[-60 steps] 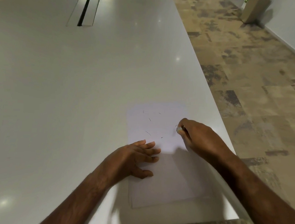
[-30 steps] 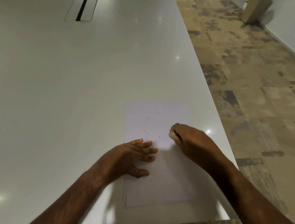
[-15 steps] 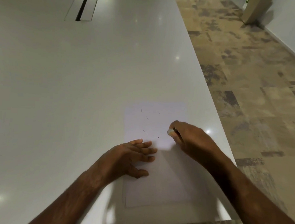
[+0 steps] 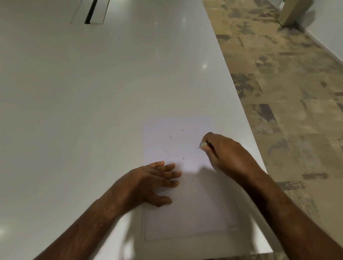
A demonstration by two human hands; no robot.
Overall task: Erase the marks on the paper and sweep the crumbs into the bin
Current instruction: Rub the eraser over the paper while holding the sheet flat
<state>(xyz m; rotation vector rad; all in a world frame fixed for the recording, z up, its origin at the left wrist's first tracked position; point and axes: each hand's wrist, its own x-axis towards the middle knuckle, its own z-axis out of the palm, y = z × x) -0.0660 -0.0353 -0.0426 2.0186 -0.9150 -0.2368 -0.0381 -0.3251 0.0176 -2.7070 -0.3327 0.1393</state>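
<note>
White paper (image 4: 185, 189) lies flat near the right edge of a pale grey tabletop (image 4: 89, 106), close to the near end. Its upper half carries a few short dark pencil marks (image 4: 167, 152), scattered well apart, with one tiny mark just beside the eraser (image 4: 203, 144). That eraser is a small pale piece pinched in the curled fingers of the right hand (image 4: 226, 154), its tip touching the sheet near the right margin (most of it is hidden inside the grip). The left hand (image 4: 150, 185) rests on the sheet's left side with fingers straight and spread, palm down, pressing it against the tabletop. Shadows from both forearms fall across the lower half of the sheet. Farther up the tabletop, a long narrow cable slot (image 4: 93, 7) runs away from the viewer. To the right lies mottled tan and brown floor (image 4: 296, 86), meeting a white wall (image 4: 340, 29) beside a beige upright object (image 4: 289, 11).
</note>
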